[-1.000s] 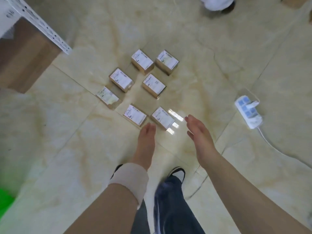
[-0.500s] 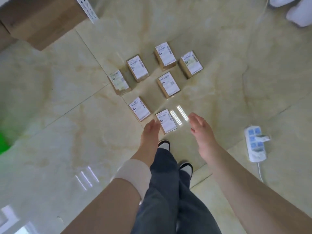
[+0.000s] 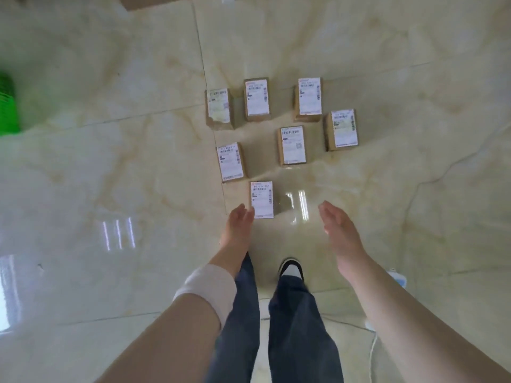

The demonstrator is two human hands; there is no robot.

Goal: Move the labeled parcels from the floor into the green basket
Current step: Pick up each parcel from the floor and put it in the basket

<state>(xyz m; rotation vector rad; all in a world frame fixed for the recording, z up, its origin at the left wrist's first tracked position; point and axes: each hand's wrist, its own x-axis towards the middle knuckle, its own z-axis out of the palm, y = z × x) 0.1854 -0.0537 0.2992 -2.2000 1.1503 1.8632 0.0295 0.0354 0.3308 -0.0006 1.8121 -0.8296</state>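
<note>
Several small brown cardboard parcels with white labels lie on the glossy marble floor ahead of me. The nearest parcel (image 3: 261,199) sits just beyond my left hand (image 3: 237,226), whose straight fingers reach to its lower left corner; whether they touch it is unclear. My right hand (image 3: 338,229) hovers open to the right of that parcel, holding nothing. Other parcels lie further off, among them one at the left (image 3: 231,161), one in the middle (image 3: 293,145) and one at the right (image 3: 342,129). A slice of the green basket (image 3: 8,105) shows at the left edge.
My legs in dark trousers and a black-and-white shoe (image 3: 290,269) stand below the hands. A white power strip (image 3: 398,280) with its cable lies behind my right forearm. A brown cardboard box (image 3: 154,0) pokes in at the top edge.
The view has swung round, so the parcels now line up straight ahead and the green basket shows at the left edge. Both hands stay open near the nearest parcel.
</note>
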